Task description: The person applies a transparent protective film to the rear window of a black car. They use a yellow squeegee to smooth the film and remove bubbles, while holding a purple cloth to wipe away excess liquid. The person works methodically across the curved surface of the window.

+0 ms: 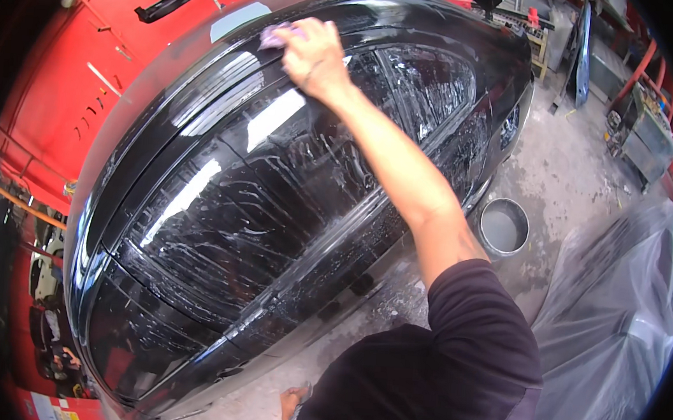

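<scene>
My right arm reaches up across the side of a black car (183, 277). At the roof edge above the side windows, my right hand (316, 56) presses a crumpled purple cloth (274, 37) against the glossy surface. The fingers are closed over the cloth, which is slightly blurred. White, soapy-looking streaks and drops cover the side windows (275, 198) and the panels below them. Low down, beside my dark shirt, a small part of my left hand (289, 402) shows. It is apart from the car, and its fingers are too hidden to read.
A round bucket of grey liquid (504, 227) stands on the concrete floor, right of my arm. Clear plastic sheeting (608, 338) drapes over something at the lower right. A metal box-like unit (647, 138) stands farther back. Beyond the car is a red wall (47, 104).
</scene>
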Demonstrator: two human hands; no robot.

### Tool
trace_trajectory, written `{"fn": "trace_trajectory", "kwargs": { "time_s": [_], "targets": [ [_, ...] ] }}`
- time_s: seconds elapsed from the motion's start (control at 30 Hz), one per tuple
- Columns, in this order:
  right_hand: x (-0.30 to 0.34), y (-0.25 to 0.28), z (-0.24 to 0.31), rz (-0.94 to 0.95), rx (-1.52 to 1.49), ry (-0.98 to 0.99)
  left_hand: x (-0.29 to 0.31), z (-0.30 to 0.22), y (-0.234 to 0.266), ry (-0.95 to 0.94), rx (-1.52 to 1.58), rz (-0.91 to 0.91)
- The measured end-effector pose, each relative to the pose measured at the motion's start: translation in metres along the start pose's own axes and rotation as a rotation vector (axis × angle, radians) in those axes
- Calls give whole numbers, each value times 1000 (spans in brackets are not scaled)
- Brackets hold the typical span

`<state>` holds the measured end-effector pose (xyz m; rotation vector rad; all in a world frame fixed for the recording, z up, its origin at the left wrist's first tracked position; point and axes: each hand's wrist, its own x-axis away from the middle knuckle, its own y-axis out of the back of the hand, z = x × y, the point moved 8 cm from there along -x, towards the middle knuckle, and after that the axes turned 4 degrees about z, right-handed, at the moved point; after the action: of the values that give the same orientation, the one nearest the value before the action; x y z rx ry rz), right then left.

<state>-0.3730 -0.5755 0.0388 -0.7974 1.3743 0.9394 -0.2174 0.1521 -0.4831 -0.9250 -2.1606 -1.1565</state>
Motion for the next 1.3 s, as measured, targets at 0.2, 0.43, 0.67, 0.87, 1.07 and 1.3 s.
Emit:
{"fn": "trace_trajectory", "kwargs": {
  "time_s": [0.2,0.43,0.67,0.87,1.07,1.3],
  "targets": [
    [25,38,-135,-3,155,-312,3,43,-11,105,79,0],
    [4,-11,8,10,192,-255,-24,61,3,-54,255,-53],
    [7,-40,231,93,-262,262,-16,-139,13,-384,-42,-50],
    [7,-37,146,209,-219,95,-6,-123,11,-423,7,-61],
    [54,33,-37,48,75,-124,18,-58,13,-330,119,-122],
    [80,74,-77,50,-54,-440,23,-142,9,-519,199,-155]
  ]
}}
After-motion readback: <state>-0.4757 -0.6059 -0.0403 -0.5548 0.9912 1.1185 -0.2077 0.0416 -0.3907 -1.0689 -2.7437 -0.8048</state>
